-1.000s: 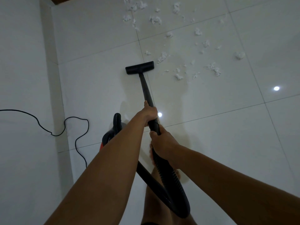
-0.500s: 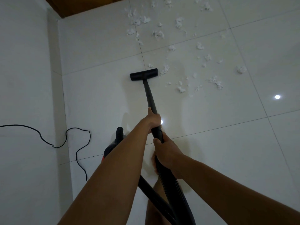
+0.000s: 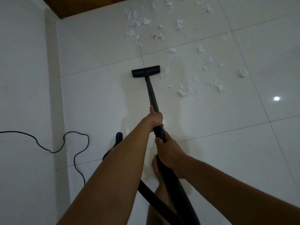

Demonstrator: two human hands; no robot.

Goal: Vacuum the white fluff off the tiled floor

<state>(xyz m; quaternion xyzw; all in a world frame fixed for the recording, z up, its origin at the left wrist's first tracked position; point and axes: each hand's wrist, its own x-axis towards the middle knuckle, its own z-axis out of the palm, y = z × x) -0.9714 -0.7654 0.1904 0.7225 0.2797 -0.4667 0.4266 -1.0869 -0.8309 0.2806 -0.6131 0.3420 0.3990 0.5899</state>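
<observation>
Gripping the wand [image 3: 152, 95], both hands [image 3: 155, 118] keep its nozzle [image 3: 145, 71] beside fluff [image 3: 165, 73], wall [image 3: 24, 78] well left.

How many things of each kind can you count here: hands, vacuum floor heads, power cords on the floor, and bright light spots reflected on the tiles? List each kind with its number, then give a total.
Hands: 2, the left hand and the right hand
Vacuum floor heads: 1, the floor head
Power cords: 1, the black cord
Bright light spots: 1, the light spot
Total: 5
</observation>
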